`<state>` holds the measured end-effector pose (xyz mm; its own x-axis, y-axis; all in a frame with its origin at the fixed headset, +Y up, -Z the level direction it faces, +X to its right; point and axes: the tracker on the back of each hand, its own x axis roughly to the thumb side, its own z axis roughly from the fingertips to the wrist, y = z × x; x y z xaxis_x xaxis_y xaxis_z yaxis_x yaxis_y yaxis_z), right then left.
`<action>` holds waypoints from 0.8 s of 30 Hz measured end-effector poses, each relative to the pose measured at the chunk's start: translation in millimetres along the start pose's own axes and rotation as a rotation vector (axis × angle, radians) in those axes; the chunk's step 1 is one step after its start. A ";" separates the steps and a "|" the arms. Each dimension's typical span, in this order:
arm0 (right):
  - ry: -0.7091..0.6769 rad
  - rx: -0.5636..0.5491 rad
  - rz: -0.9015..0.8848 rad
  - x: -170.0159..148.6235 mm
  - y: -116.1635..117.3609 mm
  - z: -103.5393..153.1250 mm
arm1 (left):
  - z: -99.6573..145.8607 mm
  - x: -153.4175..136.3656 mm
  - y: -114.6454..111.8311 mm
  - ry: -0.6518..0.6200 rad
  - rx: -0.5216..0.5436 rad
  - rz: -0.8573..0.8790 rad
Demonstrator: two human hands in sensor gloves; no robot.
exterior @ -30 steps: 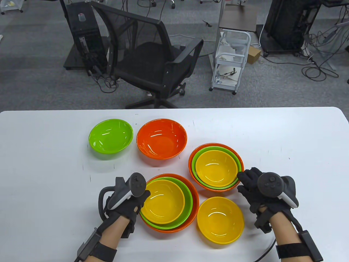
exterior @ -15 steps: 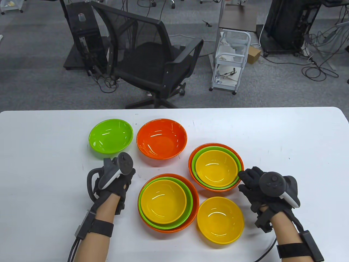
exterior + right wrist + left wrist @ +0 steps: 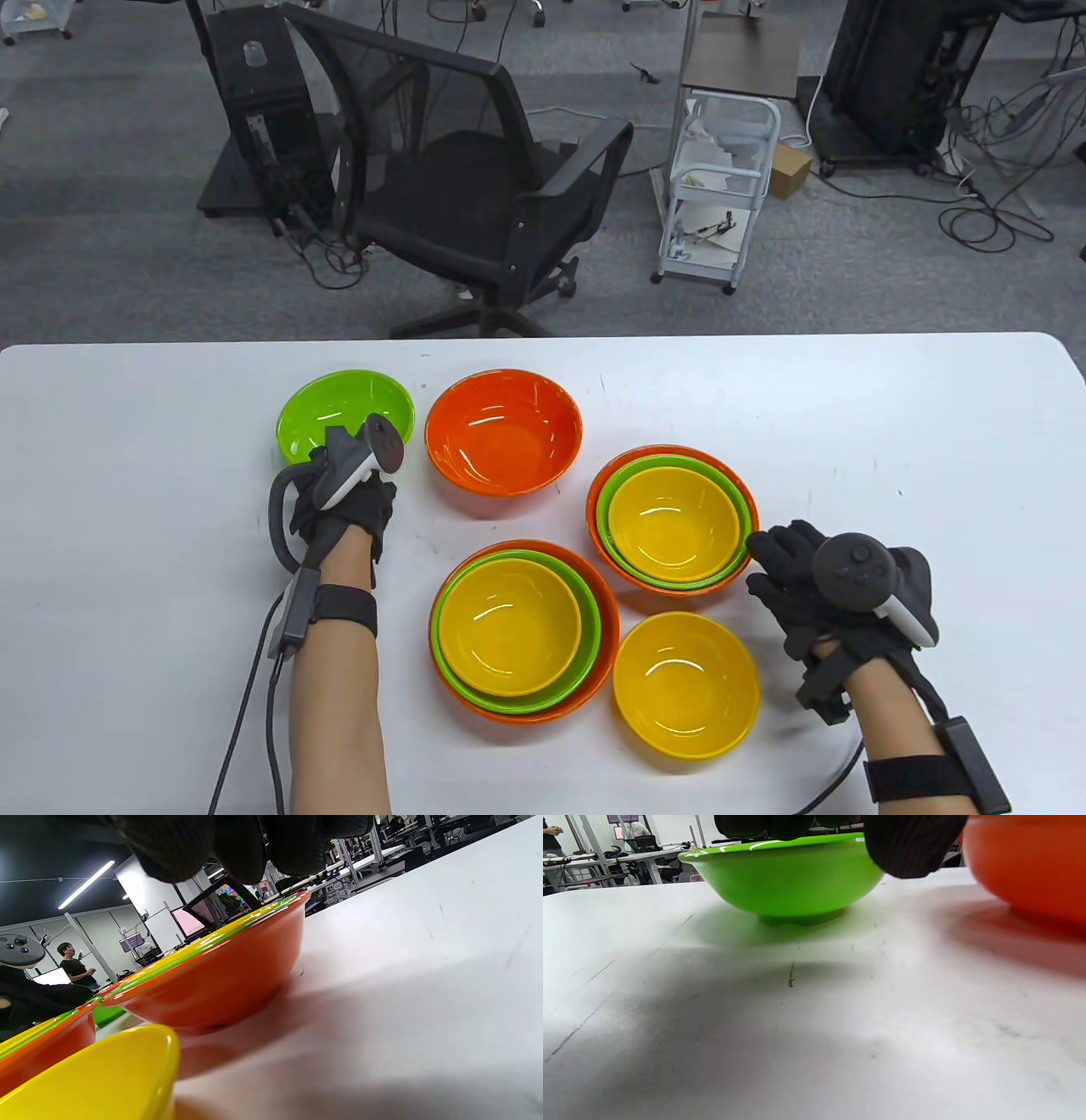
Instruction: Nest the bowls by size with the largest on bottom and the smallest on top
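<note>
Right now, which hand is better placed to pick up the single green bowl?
The left hand. Its fingers are already at the near rim of the green bowl, while the right hand rests far away, beside the orange, green and yellow stack.

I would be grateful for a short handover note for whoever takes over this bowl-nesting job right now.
Left hand: at the near rim of the loose green bowl, fingers over the rim; a firm grip is not visible.
Right hand: fingers beside the far nested stack, holding nothing.
Done: two orange-green-yellow stacks, the far one and the near nested stack.
Left: loose orange bowl, then green into it, then the loose yellow bowl on top.
</note>
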<state>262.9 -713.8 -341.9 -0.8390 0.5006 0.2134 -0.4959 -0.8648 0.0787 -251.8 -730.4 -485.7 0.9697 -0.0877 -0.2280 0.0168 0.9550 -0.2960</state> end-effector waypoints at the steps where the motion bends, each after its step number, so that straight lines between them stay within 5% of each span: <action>1: 0.000 0.001 0.000 0.0 0.3 -0.2 | -2.3 0.6 -1.3 0.006 -0.007 -0.010; 24: 0.009 0.013 0.000 -2.6 1.6 -2.0 | -11.2 9.8 -12.6 0.002 -0.028 -0.119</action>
<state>263.9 -716.4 -344.3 -0.8407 0.5012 0.2049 -0.4934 -0.8650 0.0916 -245.3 -746.5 -494.6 0.9607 -0.2011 -0.1915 0.1253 0.9294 -0.3473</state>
